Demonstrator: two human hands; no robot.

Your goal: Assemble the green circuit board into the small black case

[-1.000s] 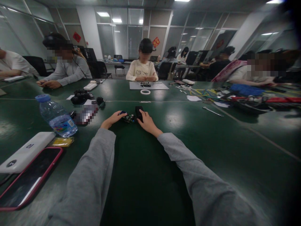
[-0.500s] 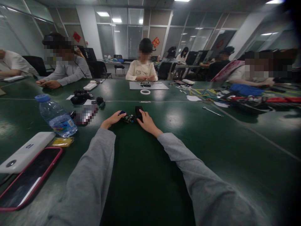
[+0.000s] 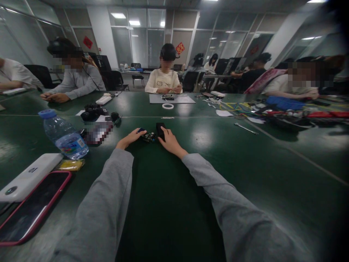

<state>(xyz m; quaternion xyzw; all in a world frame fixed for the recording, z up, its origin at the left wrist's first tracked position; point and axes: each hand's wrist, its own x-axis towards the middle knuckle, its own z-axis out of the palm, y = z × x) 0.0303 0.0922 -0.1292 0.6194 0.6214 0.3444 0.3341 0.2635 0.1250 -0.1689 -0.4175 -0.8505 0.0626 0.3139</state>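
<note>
My left hand (image 3: 131, 138) is closed on the left end of a small circuit board (image 3: 148, 137), with a dark blue part under the thumb. The board lies low at the table top and its green and light components face up. My right hand (image 3: 171, 142) is closed round a black box-shaped block (image 3: 160, 129), just right of the board. Between board and block there is a narrow gap. The fingers on the far side of both things are partly hidden.
On the green table (image 3: 177, 203), left, are a water bottle (image 3: 65, 134), a yellow packet (image 3: 71, 165), a white power bank (image 3: 32, 176) and a red-edged phone (image 3: 32, 207). A wrench (image 3: 245, 128) and tangled cables (image 3: 289, 112) lie right. Opposite, a person (image 3: 163, 78) works behind a tape roll (image 3: 167, 106).
Both hands keep their grip, and the board and block stay in place. The whole view has shifted very slightly.
</note>
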